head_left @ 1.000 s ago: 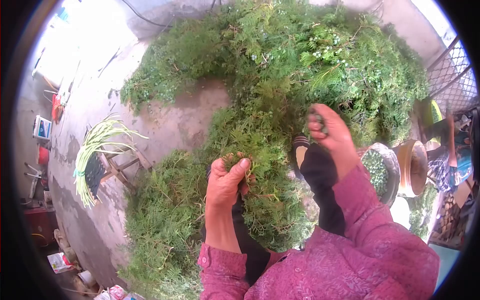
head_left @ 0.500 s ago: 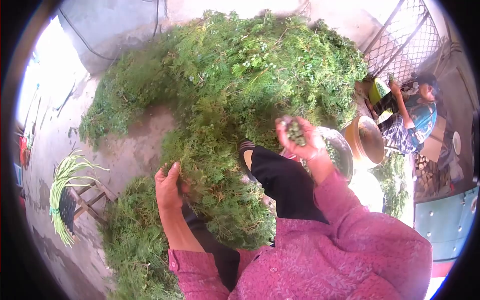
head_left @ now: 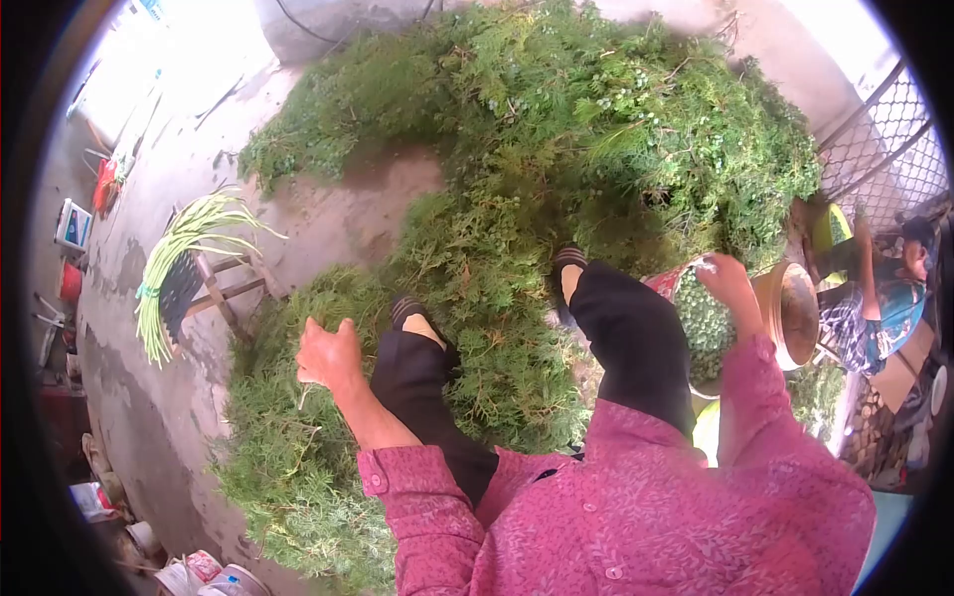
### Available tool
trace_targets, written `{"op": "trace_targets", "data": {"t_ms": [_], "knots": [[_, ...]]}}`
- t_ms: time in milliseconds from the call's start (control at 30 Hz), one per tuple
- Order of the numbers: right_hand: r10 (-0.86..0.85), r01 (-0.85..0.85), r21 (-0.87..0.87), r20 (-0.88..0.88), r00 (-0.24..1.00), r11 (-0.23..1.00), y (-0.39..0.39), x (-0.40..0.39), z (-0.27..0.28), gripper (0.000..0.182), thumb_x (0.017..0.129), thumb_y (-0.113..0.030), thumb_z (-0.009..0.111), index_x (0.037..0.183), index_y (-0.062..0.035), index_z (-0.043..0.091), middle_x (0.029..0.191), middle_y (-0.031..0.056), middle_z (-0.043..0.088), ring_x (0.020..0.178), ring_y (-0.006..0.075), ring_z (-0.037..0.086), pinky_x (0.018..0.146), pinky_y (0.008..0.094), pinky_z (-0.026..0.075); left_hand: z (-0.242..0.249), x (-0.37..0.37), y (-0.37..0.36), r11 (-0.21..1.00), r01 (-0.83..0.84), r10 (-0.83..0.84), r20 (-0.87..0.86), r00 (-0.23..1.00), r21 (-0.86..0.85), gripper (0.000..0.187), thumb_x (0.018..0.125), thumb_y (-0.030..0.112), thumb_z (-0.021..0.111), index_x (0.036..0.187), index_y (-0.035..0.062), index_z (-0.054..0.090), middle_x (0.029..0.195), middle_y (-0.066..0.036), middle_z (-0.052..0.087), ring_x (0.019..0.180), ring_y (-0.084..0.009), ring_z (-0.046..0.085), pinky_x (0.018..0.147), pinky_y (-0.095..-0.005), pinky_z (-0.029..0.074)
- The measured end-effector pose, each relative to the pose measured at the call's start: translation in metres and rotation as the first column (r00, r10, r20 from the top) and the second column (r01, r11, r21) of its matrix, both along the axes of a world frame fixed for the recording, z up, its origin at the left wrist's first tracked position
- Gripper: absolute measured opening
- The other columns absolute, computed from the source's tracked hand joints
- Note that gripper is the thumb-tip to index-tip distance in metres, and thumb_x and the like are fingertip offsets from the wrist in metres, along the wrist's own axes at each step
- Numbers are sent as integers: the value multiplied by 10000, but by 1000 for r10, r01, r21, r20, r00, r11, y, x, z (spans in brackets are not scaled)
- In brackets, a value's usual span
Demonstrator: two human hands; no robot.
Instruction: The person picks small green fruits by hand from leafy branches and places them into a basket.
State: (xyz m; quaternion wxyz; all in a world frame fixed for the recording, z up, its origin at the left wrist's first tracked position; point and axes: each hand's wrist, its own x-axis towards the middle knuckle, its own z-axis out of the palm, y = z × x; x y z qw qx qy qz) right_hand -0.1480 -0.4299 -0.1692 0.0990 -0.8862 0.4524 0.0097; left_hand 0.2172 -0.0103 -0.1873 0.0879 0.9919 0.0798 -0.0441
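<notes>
Green leafy branches (head_left: 497, 328) lie in a large heap around my feet. My left hand (head_left: 331, 358) is over the branches at the left, its fingers curled and their grip too small to make out. At the right, my right hand (head_left: 730, 288) reaches over the rim of a bucket filled with small green berries (head_left: 704, 328). Its fingers point down into the bucket and are mostly hidden, so what they hold does not show.
A small wooden stool (head_left: 227, 288) carries a bundle of long green beans (head_left: 164, 278). Right of the berry bucket stands a tan bucket (head_left: 795, 316). Another person (head_left: 899, 298) sits at the far right, near a wire mesh (head_left: 894, 149).
My right hand, which held a clump of berries up in the air, has moved down to the berry bucket. My left hand has moved left over the branches. The view has shifted.
</notes>
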Motion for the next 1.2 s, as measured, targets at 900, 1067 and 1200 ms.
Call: {"op": "trace_targets", "data": {"t_ms": [900, 1067, 1200], "knots": [[-612, 70, 938, -276, 741, -339, 218, 386, -279, 526, 823, -180, 591, 1291, -146, 353, 1315, 81, 359, 1083, 288, 432, 737, 369, 440, 8, 50, -71, 838, 487, -403, 322, 857, -246, 396, 726, 213, 657, 1012, -50, 579, 994, -217, 588, 933, -348, 556, 828, -376, 424], [-813, -26, 965, -206, 545, -263, 207, 380, -292, 266, 820, -134, 580, 1072, -100, 501, 1028, 53, 499, 899, 225, 512, 653, 343, 458, 7, 52, -72, 823, 488, -407, 299, 863, -290, 386, 734, 195, 647, 1018, -55, 572, 1007, -216, 581, 954, -343, 544, 840, -377, 415], [-813, -27, 995, -65, 579, -99, 176, 367, -273, 199, 819, -98, 564, 1014, -54, 553, 877, 54, 580, 692, 165, 568, 537, 256, 454, 12, 49, -75, 804, 489, -403, 295, 866, -338, 383, 736, 196, 644, 1019, -52, 572, 1008, -214, 581, 955, -339, 545, 840, -376, 416]]}}
